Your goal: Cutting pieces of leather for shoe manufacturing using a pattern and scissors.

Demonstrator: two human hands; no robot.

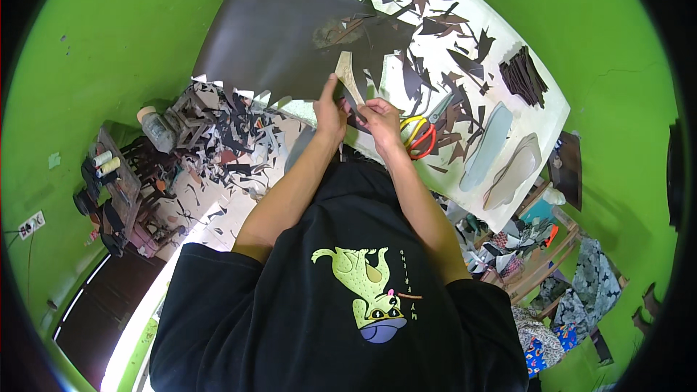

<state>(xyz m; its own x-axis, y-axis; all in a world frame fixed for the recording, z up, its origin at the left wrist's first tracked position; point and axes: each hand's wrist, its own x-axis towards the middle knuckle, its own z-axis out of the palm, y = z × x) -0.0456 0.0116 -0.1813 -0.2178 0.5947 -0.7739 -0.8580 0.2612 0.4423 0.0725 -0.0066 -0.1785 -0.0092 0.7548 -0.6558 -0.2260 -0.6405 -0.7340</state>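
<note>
Both hands are at the near edge of a large dark brown leather-like sheet (265, 36) on a white table. Between them is a thin tan pattern piece (345, 67), wide at its far end and narrowing toward me. My left hand (330, 117) grips its left side, thumb pointing up along it. The fingertips of my right hand (382, 125) pinch its narrow near end. Dark material shows between the hands, partly hidden by the fingers. Just right of my right hand lie scissors (423, 138) with red and yellow handles, among dark scraps.
Dark offcuts (465, 64) are strewn over the white tabletop (501, 33). A stack of brown cut pieces (523, 78) sits at the right, with blue-grey (488, 147) and beige sole shapes (514, 169) nearer me. Scraps litter the floor (218, 221) at left, beside a plastic jar (157, 131).
</note>
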